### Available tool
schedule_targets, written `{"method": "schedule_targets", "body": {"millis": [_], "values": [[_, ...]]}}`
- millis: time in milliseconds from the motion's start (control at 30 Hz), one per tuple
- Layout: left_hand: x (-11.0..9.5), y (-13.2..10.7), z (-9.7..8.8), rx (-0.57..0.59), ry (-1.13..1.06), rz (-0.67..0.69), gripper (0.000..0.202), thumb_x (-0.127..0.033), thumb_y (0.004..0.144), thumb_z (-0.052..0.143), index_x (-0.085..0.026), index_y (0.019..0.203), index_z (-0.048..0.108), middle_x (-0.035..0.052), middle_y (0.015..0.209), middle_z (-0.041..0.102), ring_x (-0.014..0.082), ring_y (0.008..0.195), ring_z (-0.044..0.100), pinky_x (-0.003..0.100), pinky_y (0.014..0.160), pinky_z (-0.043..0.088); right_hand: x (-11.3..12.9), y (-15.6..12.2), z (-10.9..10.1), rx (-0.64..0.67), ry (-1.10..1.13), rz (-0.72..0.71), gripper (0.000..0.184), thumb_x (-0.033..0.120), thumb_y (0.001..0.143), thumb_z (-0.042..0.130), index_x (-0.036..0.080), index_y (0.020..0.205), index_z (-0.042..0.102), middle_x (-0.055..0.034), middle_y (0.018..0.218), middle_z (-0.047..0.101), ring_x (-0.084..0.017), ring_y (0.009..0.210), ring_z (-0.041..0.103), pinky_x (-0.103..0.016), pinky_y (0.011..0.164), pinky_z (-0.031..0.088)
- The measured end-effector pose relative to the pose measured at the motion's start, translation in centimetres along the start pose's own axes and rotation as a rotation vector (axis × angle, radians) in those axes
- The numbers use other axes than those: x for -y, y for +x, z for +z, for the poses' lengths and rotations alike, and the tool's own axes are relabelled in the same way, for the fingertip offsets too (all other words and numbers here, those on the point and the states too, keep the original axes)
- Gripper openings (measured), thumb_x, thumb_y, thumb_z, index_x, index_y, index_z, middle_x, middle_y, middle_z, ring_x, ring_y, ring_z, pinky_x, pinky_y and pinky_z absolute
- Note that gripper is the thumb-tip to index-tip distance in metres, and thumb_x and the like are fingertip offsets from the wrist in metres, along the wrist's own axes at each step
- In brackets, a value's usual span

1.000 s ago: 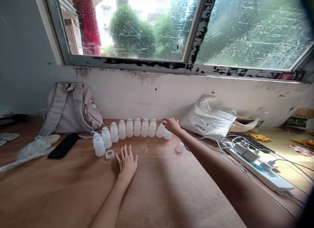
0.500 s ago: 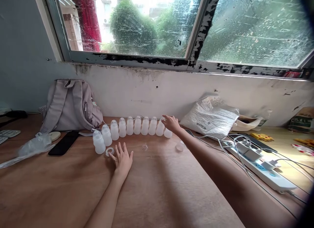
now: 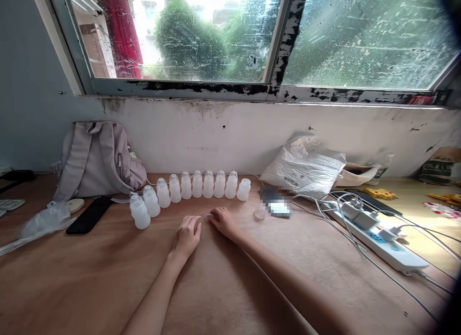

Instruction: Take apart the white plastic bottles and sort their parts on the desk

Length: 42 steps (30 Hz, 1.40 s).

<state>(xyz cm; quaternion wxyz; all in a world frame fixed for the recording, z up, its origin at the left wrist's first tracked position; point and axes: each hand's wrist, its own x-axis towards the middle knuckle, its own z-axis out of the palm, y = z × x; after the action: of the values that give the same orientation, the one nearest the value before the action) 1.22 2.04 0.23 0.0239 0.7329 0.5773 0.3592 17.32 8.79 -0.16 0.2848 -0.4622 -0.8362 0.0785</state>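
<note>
On the brown tabletop (image 3: 90,282), a small clear ring (image 3: 207,217) is touched from its right by the right hand (image 3: 224,223), the left hand (image 3: 186,235) being placed farther left. Whether either hand's fingers are clenched cannot be told.

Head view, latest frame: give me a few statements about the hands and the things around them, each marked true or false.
1. The bottles stand in a curved row. True.
2. The right hand is at the small ring. True.
3. The left hand is gripping one of the bottles. False: it is apart from all of them.
4. The backpack is to the right of the bottles. False: it is to their left.
5. The power strip lies to the right of both hands. True.
</note>
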Motion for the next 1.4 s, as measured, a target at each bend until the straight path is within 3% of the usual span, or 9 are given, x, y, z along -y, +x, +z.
{"method": "schedule_targets", "body": {"millis": [167,267,367,433,567,667,767,967,1400], "values": [[-0.2,0.0,-0.2,-0.101,0.076,-0.070,0.026,-0.022,0.077,0.047,-0.019,0.102,0.055,0.0074,0.102,0.057,0.0204,0.094,0.051,0.033,0.082,0.040,0.0,-2.1,-1.1,-0.088,0.269,0.085,0.013,0.023,0.075,0.049,0.019,0.087,0.045,-0.0021,0.078,0.058,-0.013,0.063,0.054,-0.024,0.057,0.043],[0.0,-0.1,-0.1,-0.081,0.193,-0.186,0.041,-0.033,0.071,0.056,-0.018,0.108,0.053,0.0099,0.107,0.055,0.0260,0.098,0.049,0.040,0.082,0.037,-0.3,-4.3,-2.1,-0.135,0.367,0.106,0.017,0.018,0.073,0.048,0.020,0.089,0.045,0.0000,0.073,0.054,-0.012,0.060,0.052,-0.023,0.055,0.043],[-0.2,-0.1,0.1,-0.032,0.134,-0.243,0.036,-0.036,0.070,0.056,-0.019,0.102,0.057,0.0092,0.098,0.059,0.0266,0.095,0.049,0.042,0.083,0.036,-0.5,-6.1,-2.8,-0.167,0.322,0.119,0.019,0.016,0.073,0.048,0.020,0.092,0.047,0.0007,0.070,0.051,-0.012,0.059,0.050,-0.023,0.055,0.042],[-0.7,0.0,0.1,-0.015,-0.090,-0.277,0.032,-0.038,0.073,0.052,-0.019,0.097,0.059,0.0077,0.093,0.060,0.0224,0.086,0.053,0.037,0.079,0.039,-0.5,-6.8,-3.1,-0.199,0.313,0.129,0.021,0.015,0.074,0.047,0.020,0.093,0.046,0.0008,0.069,0.050,-0.011,0.057,0.049,-0.023,0.055,0.042],[-2.9,-0.2,0.0,0.120,-0.863,-0.512,0.041,-0.048,0.078,0.042,-0.017,0.102,0.055,0.0057,0.090,0.060,0.0121,0.059,0.056,0.026,0.059,0.044,0.2,-7.4,-3.4,-0.301,0.289,0.072,0.020,0.016,0.077,0.046,0.021,0.095,0.042,0.0008,0.070,0.049,-0.012,0.058,0.048,-0.025,0.056,0.042],[-4.6,-0.7,0.0,0.217,-1.241,-0.659,0.041,-0.047,0.077,0.046,-0.017,0.105,0.053,0.0065,0.095,0.059,0.0126,0.064,0.060,0.025,0.062,0.045,1.1,-7.9,-3.4,-0.332,0.243,-0.032,0.018,0.014,0.078,0.044,0.022,0.094,0.041,0.0001,0.071,0.048,-0.013,0.060,0.048,-0.026,0.058,0.042],[-5.8,-1.2,0.2,0.277,-1.390,-0.724,0.039,-0.043,0.077,0.051,-0.017,0.105,0.053,0.0077,0.096,0.061,0.0154,0.072,0.062,0.028,0.070,0.046,1.9,-8.3,-3.5,-0.301,0.174,-0.143,0.020,0.011,0.078,0.042,0.022,0.094,0.041,-0.0021,0.074,0.050,-0.015,0.064,0.049,-0.028,0.059,0.042],[-6.6,-1.6,0.3,0.340,-1.496,-0.788,0.033,-0.037,0.079,0.050,-0.017,0.106,0.053,0.0074,0.095,0.063,0.0155,0.082,0.060,0.029,0.077,0.047,2.6,-8.3,-3.8,-0.219,0.078,-0.185,0.020,0.010,0.079,0.040,0.020,0.095,0.045,-0.0047,0.078,0.053,-0.017,0.065,0.048,-0.028,0.059,0.041],[-7.3,-1.7,0.1,0.360,-1.463,-0.810,0.032,-0.036,0.080,0.050,-0.019,0.107,0.053,0.0055,0.087,0.063,0.0140,0.075,0.061,0.027,0.071,0.049,3.6,-8.5,-4.3,-0.133,0.131,-0.153,0.017,0.018,0.082,0.042,0.020,0.098,0.047,-0.0056,0.081,0.058,-0.017,0.068,0.051,-0.030,0.063,0.040]]}}
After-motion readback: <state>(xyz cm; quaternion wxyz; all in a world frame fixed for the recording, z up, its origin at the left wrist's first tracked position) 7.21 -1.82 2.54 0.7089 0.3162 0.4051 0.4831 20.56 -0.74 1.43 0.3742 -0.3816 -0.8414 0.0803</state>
